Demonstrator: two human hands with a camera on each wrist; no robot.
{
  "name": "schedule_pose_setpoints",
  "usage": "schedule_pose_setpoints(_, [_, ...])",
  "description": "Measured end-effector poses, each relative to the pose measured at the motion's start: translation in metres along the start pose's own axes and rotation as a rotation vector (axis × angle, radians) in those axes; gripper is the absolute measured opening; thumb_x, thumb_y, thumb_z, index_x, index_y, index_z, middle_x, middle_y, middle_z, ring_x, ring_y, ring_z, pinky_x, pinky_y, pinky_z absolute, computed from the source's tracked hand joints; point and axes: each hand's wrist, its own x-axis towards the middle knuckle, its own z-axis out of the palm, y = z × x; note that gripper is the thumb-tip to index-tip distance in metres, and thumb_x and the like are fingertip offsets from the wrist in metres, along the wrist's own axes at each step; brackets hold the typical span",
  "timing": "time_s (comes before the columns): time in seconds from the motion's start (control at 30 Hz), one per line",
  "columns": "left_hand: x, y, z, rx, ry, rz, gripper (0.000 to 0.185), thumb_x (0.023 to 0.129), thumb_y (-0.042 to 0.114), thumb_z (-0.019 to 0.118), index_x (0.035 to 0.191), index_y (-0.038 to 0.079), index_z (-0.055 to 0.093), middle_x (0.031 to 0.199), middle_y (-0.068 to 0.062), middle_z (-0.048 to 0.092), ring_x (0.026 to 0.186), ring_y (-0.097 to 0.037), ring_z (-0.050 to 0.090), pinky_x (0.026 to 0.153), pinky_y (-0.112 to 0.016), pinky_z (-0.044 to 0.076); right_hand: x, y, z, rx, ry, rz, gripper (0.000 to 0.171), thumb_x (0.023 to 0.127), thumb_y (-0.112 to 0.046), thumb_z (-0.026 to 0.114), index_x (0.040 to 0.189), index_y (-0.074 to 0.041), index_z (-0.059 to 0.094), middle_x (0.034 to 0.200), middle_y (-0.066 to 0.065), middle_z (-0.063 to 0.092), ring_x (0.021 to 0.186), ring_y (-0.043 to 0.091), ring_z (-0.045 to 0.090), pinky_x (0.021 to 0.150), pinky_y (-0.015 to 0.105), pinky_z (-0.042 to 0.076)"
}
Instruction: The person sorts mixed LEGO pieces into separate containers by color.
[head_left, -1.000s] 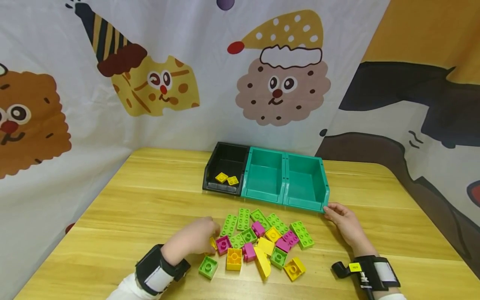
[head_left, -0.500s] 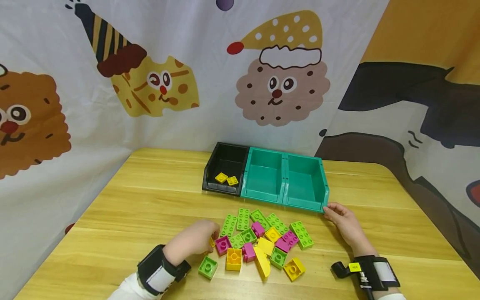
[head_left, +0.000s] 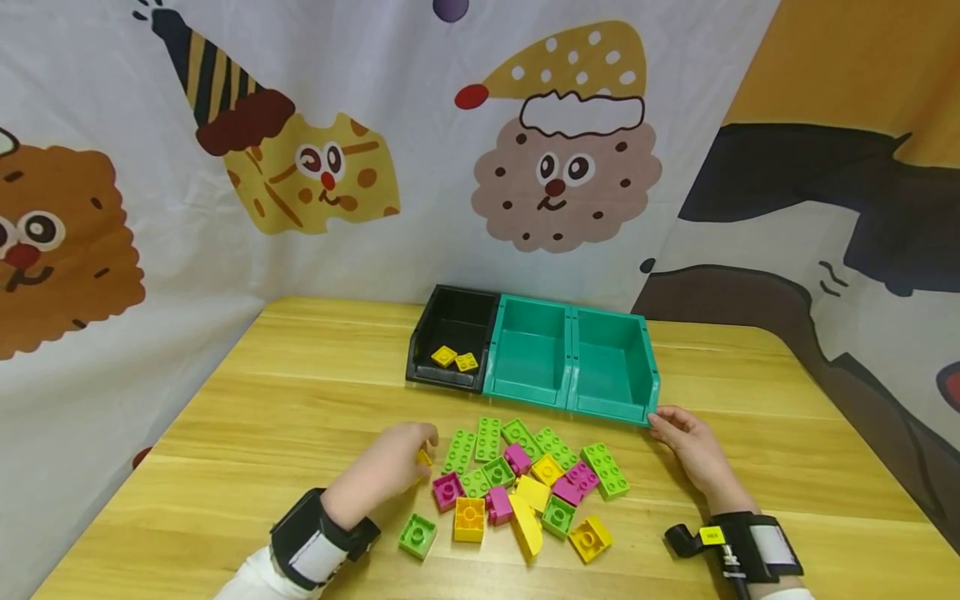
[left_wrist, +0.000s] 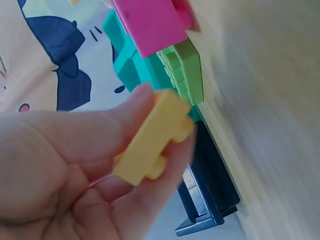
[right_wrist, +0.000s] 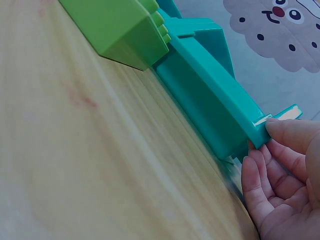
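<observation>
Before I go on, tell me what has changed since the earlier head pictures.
In the head view, the left grip has moved up a little, carrying the yellow brick it pinches away from the pink brick beside it. The right grip stays on the corner of the right teal bin; the two yellow pieces stay in the black bin.

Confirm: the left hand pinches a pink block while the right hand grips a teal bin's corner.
Wrong colour: the left wrist view shows the left hand pinching a yellow block; the right hand does grip the teal bin.
</observation>
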Motion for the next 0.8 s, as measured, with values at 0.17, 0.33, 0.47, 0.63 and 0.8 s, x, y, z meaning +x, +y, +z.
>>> schedule_pose_setpoints(0.17, [0.004, 0.000, -0.001, -0.023, 0.121, 0.058, 0.025, 0.077, -0.004, 0.071, 0.100, -0.002, 0.064, 0.093, -0.014, 0.066, 0.083, -0.024, 0.062, 0.076, -0.040, 0.054, 0.000, 0.000, 0.000, 0.002, 0.002, -0.002, 0.017, 0.096, -0.024, 0.056, 0.100, -0.008, 0.061, 0.087, -0.018, 0.058, 0.084, -0.002, 0.058, 0.075, 0.014, 0.050])
schedule_pose_setpoints(0.33, [0.007, 0.002, -0.005, -0.056, 0.202, 0.071, 0.018, 0.078, -0.003, 0.072, 0.094, 0.000, 0.066, 0.092, -0.011, 0.067, 0.086, -0.023, 0.063, 0.077, -0.038, 0.055, -0.001, -0.001, 0.000, 0.005, 0.001, -0.003, 0.015, 0.096, -0.023, 0.056, 0.099, -0.009, 0.061, 0.087, -0.017, 0.058, 0.084, -0.002, 0.058, 0.075, 0.014, 0.050])
schedule_pose_setpoints(0.47, [0.010, 0.002, -0.008, -0.070, 0.273, 0.067, 0.017, 0.078, -0.002, 0.073, 0.092, 0.002, 0.066, 0.090, -0.009, 0.067, 0.083, -0.020, 0.062, 0.075, -0.035, 0.055, 0.000, -0.001, 0.000, -0.002, 0.002, 0.000, 0.019, 0.096, -0.024, 0.056, 0.101, -0.006, 0.061, 0.087, -0.017, 0.058, 0.085, -0.002, 0.058, 0.075, 0.014, 0.050])
schedule_pose_setpoints(0.63, [0.019, 0.000, -0.014, -0.097, 0.367, 0.088, 0.016, 0.077, -0.002, 0.074, 0.090, 0.004, 0.065, 0.088, -0.009, 0.067, 0.080, -0.019, 0.061, 0.074, -0.033, 0.054, -0.001, -0.002, 0.000, -0.025, 0.000, 0.008, 0.026, 0.096, -0.025, 0.056, 0.105, -0.001, 0.059, 0.088, -0.017, 0.057, 0.085, -0.003, 0.057, 0.076, 0.014, 0.050])
schedule_pose_setpoints(0.8, [0.036, -0.006, -0.022, -0.133, 0.431, 0.129, 0.017, 0.079, -0.001, 0.073, 0.093, 0.001, 0.065, 0.089, -0.010, 0.066, 0.081, -0.022, 0.060, 0.074, -0.036, 0.053, 0.000, -0.001, 0.000, -0.022, 0.000, 0.008, 0.024, 0.096, -0.024, 0.056, 0.104, -0.002, 0.059, 0.087, -0.017, 0.057, 0.085, -0.002, 0.057, 0.076, 0.014, 0.050])
